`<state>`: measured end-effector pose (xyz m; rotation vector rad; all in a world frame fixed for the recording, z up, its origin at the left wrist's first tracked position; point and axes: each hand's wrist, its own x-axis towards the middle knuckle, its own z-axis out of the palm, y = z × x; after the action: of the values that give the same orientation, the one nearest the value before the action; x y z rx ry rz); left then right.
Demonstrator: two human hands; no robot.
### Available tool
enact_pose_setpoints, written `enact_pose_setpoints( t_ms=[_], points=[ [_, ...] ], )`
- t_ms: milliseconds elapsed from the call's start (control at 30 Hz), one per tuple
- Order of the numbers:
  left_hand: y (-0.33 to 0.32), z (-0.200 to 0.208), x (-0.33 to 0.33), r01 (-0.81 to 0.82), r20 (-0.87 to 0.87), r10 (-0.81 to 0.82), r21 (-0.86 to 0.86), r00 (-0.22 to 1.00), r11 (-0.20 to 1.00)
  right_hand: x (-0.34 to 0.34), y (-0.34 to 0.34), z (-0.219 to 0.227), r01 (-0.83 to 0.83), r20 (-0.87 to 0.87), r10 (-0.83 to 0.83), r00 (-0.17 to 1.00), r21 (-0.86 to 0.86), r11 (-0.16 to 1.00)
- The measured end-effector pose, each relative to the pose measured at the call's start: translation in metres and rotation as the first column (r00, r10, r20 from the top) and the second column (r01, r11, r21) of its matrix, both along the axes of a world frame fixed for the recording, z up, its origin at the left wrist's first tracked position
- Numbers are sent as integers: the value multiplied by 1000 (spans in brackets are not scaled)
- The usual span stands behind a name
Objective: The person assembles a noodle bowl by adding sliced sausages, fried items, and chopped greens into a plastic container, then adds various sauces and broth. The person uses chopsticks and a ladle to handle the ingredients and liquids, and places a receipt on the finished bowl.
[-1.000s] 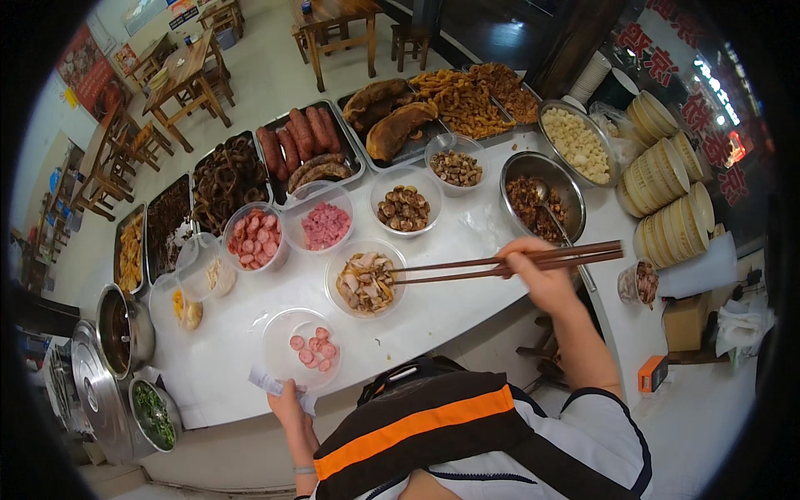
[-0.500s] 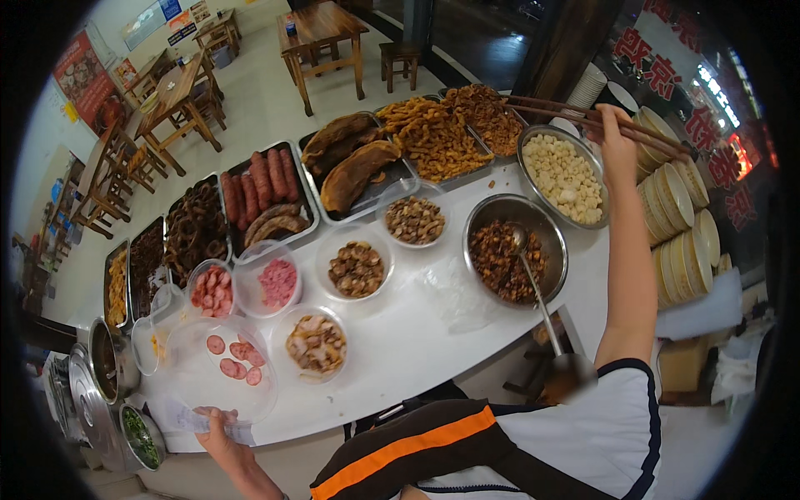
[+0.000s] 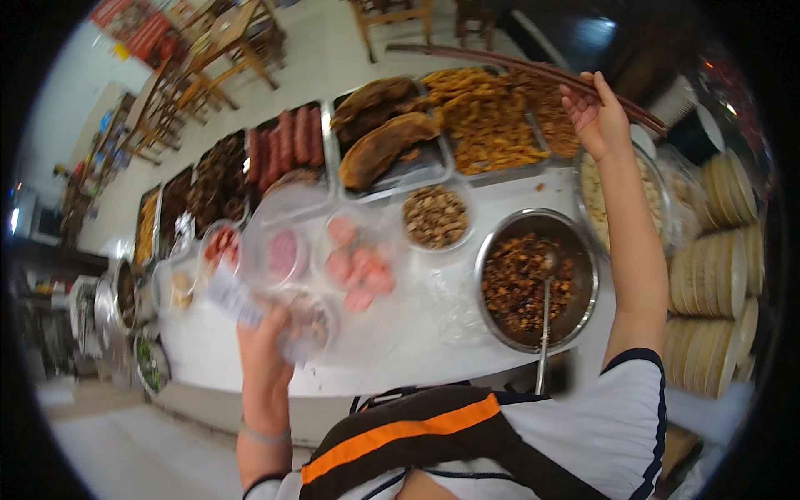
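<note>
My left hand [image 3: 267,337] is closed on a clear plastic tub [image 3: 383,236], holding it up over the table. Several pink sausage slices [image 3: 362,271] lie in the tub, smeared by motion. A white paper slip [image 3: 233,296] is gripped in the same hand. Through the tub, smaller food tubs show only dimly. At the upper right my right hand [image 3: 602,121] holds a pair of long brown chopsticks [image 3: 500,60], their tips pointing left beyond the tray of yellow fried strips [image 3: 483,121]. My right forearm partly covers a bowl of pale cubes [image 3: 650,196].
Metal trays with whole sausages [image 3: 287,142] and large browned meat pieces [image 3: 387,154] line the table's far side. A steel bowl [image 3: 590,287] of dark relish with a spoon [image 3: 546,333] stands at the right front. Stacked bowls [image 3: 708,275] rise at the right edge.
My left hand has lifted the tub of sausage slices off the table and carried it right, with the paper slip. The chopsticks stay in my right hand. The view has shifted.
</note>
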<state>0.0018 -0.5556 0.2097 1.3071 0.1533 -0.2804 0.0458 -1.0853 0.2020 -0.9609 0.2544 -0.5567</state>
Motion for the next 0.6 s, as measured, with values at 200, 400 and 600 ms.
enact_pose_setpoints(
  t_ms=[200,400,600],
  points=[
    [-71,10,58,132,275,-79,-181,958,975,46,181,-48,-452,-48,482,875,276,848],
    [-86,3,82,-60,191,99,-199,977,978,41,275,-62,-695,321,641,697,523,494],
    [-73,-1,114,-126,234,185,-244,955,962,38,295,-90,-696,103,800,591,566,442]
  ],
)
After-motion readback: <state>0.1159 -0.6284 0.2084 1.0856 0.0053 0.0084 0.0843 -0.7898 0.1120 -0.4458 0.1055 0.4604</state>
